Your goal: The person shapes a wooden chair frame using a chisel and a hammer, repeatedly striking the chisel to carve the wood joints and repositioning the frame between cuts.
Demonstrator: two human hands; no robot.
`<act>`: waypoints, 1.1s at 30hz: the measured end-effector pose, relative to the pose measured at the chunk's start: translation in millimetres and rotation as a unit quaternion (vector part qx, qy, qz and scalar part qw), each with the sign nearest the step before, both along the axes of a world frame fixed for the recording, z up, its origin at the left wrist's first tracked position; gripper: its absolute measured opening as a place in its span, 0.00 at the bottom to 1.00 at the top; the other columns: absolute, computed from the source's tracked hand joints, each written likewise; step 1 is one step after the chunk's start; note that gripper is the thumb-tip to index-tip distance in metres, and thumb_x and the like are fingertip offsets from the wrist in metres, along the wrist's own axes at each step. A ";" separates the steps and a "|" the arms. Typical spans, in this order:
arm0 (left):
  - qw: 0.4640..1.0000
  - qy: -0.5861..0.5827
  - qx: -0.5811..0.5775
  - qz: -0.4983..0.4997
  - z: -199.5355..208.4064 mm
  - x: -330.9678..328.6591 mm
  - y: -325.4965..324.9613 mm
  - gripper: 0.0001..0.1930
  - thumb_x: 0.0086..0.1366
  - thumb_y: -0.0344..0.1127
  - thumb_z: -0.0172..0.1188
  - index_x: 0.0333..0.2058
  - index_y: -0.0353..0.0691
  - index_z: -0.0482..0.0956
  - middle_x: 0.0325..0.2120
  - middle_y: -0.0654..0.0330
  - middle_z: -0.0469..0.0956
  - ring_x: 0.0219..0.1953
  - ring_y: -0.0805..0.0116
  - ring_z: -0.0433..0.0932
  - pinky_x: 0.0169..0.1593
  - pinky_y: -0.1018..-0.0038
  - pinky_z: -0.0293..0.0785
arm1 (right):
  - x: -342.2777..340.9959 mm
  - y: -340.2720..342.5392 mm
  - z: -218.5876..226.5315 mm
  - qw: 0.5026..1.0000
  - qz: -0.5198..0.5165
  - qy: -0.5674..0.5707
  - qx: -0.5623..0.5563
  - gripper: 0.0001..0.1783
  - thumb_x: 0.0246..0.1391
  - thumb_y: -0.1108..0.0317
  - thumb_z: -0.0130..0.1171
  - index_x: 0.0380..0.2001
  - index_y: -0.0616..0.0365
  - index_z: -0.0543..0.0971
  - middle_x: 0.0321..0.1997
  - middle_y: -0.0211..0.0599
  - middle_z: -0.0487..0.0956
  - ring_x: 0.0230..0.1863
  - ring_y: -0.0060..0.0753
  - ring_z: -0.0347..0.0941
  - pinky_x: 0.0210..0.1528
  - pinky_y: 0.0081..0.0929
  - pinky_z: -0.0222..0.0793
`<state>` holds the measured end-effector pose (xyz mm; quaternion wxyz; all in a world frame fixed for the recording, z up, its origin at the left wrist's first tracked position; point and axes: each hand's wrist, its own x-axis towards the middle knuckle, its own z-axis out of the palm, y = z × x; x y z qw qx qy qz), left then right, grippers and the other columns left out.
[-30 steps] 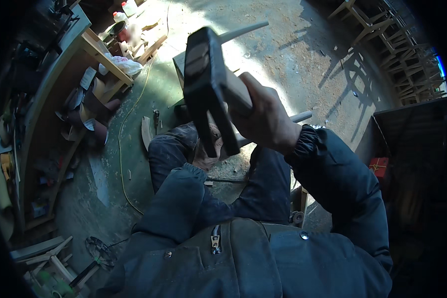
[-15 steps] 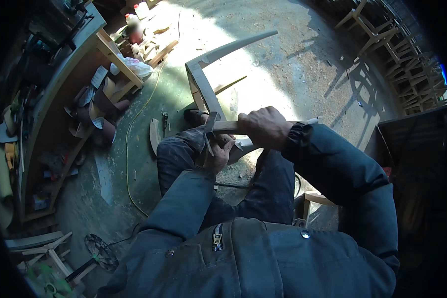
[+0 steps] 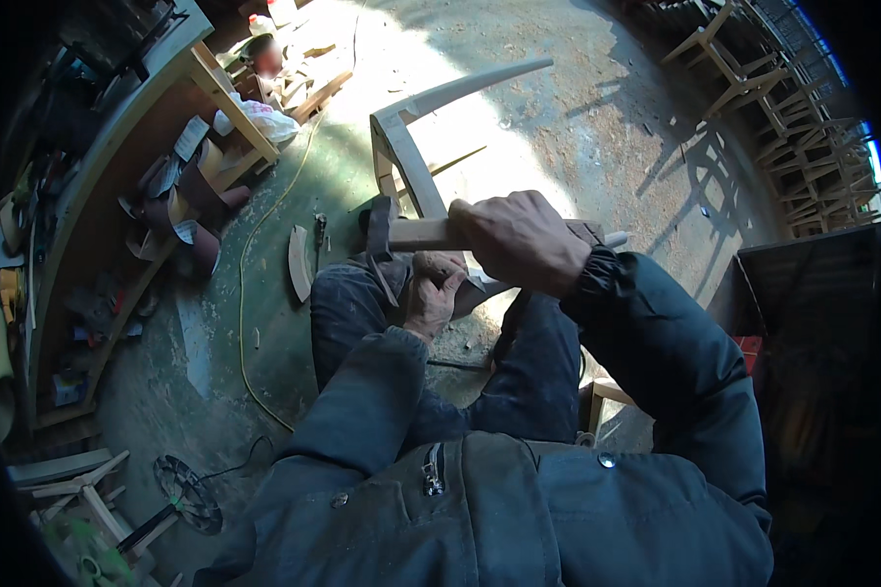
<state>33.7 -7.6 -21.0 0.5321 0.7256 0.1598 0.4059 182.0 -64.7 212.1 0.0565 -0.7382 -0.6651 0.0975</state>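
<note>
Workshop floor: right hand (image 3: 521,240) grips hammer (image 3: 411,233) lying crosswise, head leftward; left hand (image 3: 434,291) clasps chair frame (image 3: 401,161).

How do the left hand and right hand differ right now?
The right hand is raised, fist closed around the hammer handle; the left hand sits lower on the knee, fingers curled against the pale wooden frame. The right hand shows its back in sunlight; the left hand lies partly in shadow. Both are bare, with dark sleeves.
</note>
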 end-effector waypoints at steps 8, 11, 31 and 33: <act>0.995 0.036 -0.093 -0.006 -9.9 4.5 2.8 0.14 0.67 0.38 0.71 0.45 0.39 0.78 0.38 0.60 0.83 0.42 0.62 0.82 0.51 0.66 0.76 | 13.3 -9.3 -9.1 0.998 0.010 -0.031 -0.051 0.08 0.60 0.64 0.59 0.41 0.52 0.77 0.30 0.43 0.84 0.34 0.51 0.83 0.36 0.46 0.74; 0.960 0.220 -0.173 0.009 -18.3 2.7 -0.7 0.18 0.68 0.35 0.71 0.52 0.36 0.79 0.44 0.59 0.83 0.48 0.65 0.81 0.54 0.68 0.76 | 14.7 -14.6 -17.1 0.992 -0.025 0.081 -0.091 0.11 0.58 0.63 0.61 0.43 0.51 0.78 0.33 0.40 0.85 0.37 0.47 0.84 0.39 0.44 0.75; 0.979 0.192 -0.072 0.004 27.8 11.6 -7.3 0.23 0.68 0.35 0.69 0.55 0.33 0.69 0.46 0.51 0.78 0.48 0.57 0.81 0.53 0.64 0.77 | 20.5 -54.0 -28.0 0.963 -0.168 0.208 -0.036 0.08 0.56 0.66 0.60 0.38 0.56 0.79 0.31 0.51 0.83 0.38 0.60 0.82 0.41 0.51 0.76; 0.975 0.215 -0.060 -0.006 36.7 16.2 -5.8 0.24 0.68 0.35 0.67 0.57 0.33 0.69 0.48 0.48 0.78 0.50 0.54 0.81 0.54 0.62 0.76 | 16.8 -50.5 -22.9 0.953 -0.145 0.265 0.020 0.10 0.57 0.65 0.62 0.39 0.56 0.78 0.31 0.51 0.83 0.38 0.61 0.82 0.41 0.51 0.76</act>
